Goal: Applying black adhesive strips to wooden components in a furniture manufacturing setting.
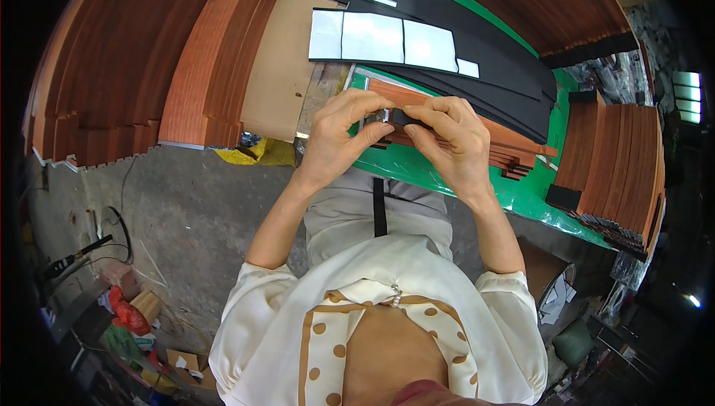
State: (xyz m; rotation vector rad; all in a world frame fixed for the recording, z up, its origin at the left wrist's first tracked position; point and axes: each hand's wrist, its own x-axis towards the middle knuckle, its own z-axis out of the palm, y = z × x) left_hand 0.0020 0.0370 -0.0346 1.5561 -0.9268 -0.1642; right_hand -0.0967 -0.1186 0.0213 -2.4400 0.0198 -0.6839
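Note:
Both hands meet over the near edge of the work table, fingers pinched around one small black strip (404, 118). My left hand (341, 136) is closed at its left end, where a shiny light bit shows between the fingers. My right hand (456, 136) grips the right part of it between thumb and fingers. The fingertips partly hide the strip, so its full shape cannot be made out. Just beneath lie reddish-brown wood-grain boards (495, 134), stacked lengthwise on a green sheet (514, 192).
Behind my hands are long black strips (477, 30) with white-backed pieces (380, 37) on top. Stacks of wood-grain boards stand left (205, 71), right (612, 153) and far right (551, 4). A cardboard sheet (279, 64) lies left. Below are a yellow bag (257, 153) and a bin (547, 276).

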